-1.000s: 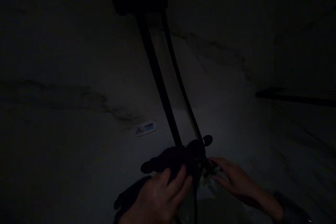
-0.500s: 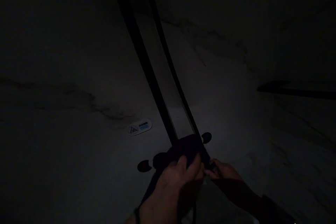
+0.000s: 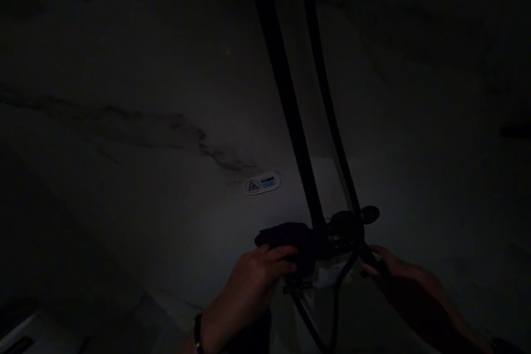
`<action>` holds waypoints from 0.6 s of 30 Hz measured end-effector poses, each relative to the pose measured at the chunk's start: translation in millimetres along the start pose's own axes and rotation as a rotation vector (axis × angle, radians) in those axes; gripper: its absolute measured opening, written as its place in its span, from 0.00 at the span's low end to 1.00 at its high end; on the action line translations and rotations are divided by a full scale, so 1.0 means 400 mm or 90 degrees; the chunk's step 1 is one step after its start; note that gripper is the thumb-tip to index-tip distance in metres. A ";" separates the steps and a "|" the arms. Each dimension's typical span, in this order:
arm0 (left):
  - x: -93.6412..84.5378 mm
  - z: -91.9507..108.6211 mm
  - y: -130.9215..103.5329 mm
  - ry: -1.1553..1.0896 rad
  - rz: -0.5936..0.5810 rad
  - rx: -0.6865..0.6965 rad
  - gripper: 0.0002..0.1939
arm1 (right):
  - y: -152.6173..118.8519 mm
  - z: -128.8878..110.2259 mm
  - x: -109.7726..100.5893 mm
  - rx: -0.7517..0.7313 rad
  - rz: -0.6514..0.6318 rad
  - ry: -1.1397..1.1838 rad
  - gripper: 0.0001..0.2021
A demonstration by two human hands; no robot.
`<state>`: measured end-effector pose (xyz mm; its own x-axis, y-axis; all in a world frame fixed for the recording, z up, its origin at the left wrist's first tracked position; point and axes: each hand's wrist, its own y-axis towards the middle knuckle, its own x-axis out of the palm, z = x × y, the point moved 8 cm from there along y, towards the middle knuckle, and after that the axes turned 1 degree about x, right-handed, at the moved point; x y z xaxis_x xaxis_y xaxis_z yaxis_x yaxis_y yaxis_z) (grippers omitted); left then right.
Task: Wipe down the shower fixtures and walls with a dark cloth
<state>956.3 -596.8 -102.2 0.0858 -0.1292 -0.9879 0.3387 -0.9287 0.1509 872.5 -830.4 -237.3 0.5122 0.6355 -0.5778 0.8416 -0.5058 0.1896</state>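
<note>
Gripping a dark cloth low and centre in the frame, the left hand presses it against the base of a black upright rail with its fingers curled over the fabric. The right hand, lower right, has its fingertips on a black fitting beside the rail; whether they clasp it cannot be told in the dark. A small oval label sits on the marbled wall, left of the rail.
</note>
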 end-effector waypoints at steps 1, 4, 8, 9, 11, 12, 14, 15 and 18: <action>0.004 -0.039 -0.017 -0.085 0.024 -0.023 0.23 | 0.000 -0.001 0.003 0.008 -0.006 -0.012 0.27; -0.001 -0.141 -0.062 -0.293 0.103 -0.101 0.17 | -0.002 -0.010 0.009 0.022 -0.016 -0.009 0.25; -0.051 -0.212 -0.088 -0.355 0.300 -0.195 0.14 | -0.004 -0.018 0.008 0.023 0.020 -0.028 0.29; -0.047 -0.214 -0.081 -0.368 0.334 -0.198 0.15 | -0.004 -0.020 0.004 0.012 0.045 -0.044 0.30; -0.002 -0.207 -0.050 -0.418 0.338 -0.181 0.16 | -0.006 -0.025 -0.003 -0.016 0.096 -0.070 0.30; 0.035 -0.203 -0.033 -0.450 0.321 -0.173 0.17 | -0.008 -0.028 -0.005 -0.027 0.112 -0.078 0.30; 0.115 -0.207 -0.021 -0.500 0.305 -0.188 0.18 | -0.010 -0.031 -0.004 -0.030 0.121 -0.088 0.32; 0.155 -0.214 -0.029 -0.512 0.312 -0.210 0.19 | -0.011 -0.035 -0.004 -0.029 0.121 -0.092 0.33; 0.283 -0.219 -0.094 -0.535 0.304 -0.260 0.18 | -0.019 -0.048 -0.009 -0.011 0.134 -0.095 0.34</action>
<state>1035.3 -546.2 -216.5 -0.3319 -0.7965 -0.5053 0.7447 -0.5501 0.3780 867.5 -817.5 -221.4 0.6463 0.4229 -0.6352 0.7225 -0.6069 0.3311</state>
